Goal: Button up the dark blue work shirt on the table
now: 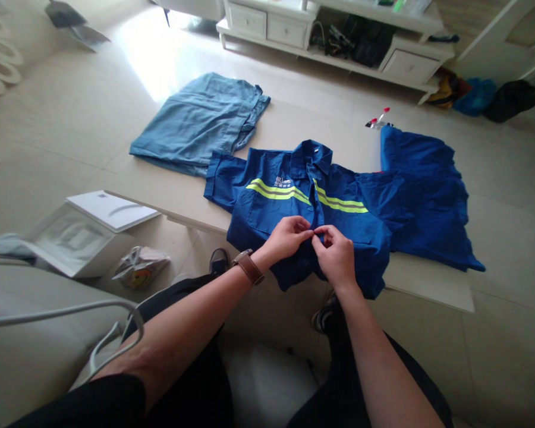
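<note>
A dark blue work shirt (pixel 271 208) with yellow reflective stripes lies face up on a low beige table (pixel 428 279), collar away from me, hem hanging over the near edge. My left hand (pixel 285 238), with a brown watch strap on its wrist, pinches the shirt's front placket at mid-chest. My right hand (pixel 336 255) pinches the same placket right beside it, fingertips of both hands almost touching.
A folded light blue garment (pixel 200 122) lies at the table's far left. Dark blue trousers (pixel 423 190) lie at the right, small red-tipped clips (pixel 378 120) behind them. A white box (pixel 89 232) stands on the floor at left. A white cabinet (pixel 334 30) stands beyond.
</note>
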`<state>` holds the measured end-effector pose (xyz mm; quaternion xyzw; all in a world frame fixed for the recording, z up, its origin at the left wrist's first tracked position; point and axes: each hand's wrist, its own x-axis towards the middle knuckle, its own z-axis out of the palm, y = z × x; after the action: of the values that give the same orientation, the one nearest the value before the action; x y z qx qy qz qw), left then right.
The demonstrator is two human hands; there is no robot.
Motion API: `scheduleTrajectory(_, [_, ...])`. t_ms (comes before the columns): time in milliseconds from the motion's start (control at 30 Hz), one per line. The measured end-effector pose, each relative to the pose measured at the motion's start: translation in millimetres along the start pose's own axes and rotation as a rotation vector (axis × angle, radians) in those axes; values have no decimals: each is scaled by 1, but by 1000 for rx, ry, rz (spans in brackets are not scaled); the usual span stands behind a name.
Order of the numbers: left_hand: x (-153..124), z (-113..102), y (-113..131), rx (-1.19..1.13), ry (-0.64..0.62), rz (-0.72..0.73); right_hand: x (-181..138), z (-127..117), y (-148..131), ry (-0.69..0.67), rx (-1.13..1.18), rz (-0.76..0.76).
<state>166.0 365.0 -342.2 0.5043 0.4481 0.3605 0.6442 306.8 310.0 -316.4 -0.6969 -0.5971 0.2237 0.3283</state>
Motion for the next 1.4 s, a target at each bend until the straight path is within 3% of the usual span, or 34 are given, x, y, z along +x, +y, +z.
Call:
scheduleTrajectory(400, [1, 4, -1, -22, 52, 75, 1, -4, 0, 9, 81, 47])
scheduleTrajectory(533, [0, 4, 3, 42, -7, 104, 5, -3, 4, 29, 204, 96])
scheduleTrajectory(733, [-12, 4, 15, 450, 34, 232, 7, 10, 15, -34, 390, 243])
scheduleTrajectory(833, [-15, 5, 15, 523, 29, 252, 8, 12, 20, -78, 377, 281])
scheduleTrajectory(1033, [-15, -1, 15, 446, -123, 164, 11, 6, 19, 39, 158, 135])
scheduleTrajectory(1300, [-19, -11, 18, 624, -451, -8, 10, 13, 21, -40, -23, 163])
scheduleTrajectory(1400, [-17, -13, 15, 780, -413, 20, 8, 15, 22, -50, 7, 165])
